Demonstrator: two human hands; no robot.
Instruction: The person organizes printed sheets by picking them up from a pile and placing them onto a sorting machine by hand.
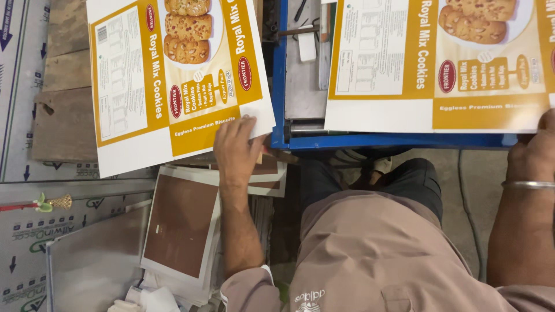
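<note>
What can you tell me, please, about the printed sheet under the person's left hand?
The printed sheet is flat, unfolded carton card, yellow-gold and white, with cookie pictures and text panels. It lies tilted, its top cut off by the frame, over wooden boards and partly over a stack of brown-faced sheets. The left hand grips its lower right corner, fingers on top. It looks uncreased.

bright, even light; mostly sharp

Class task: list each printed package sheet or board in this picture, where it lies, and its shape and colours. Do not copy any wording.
Left carton sheet: flat, tilted, mustard and white, biscuit photo; left hand on its corner.
Right carton sheet: same print, on blue-edged bench; right hand at its edge.
Brown sheets: white-bordered stack, lower left.
</note>
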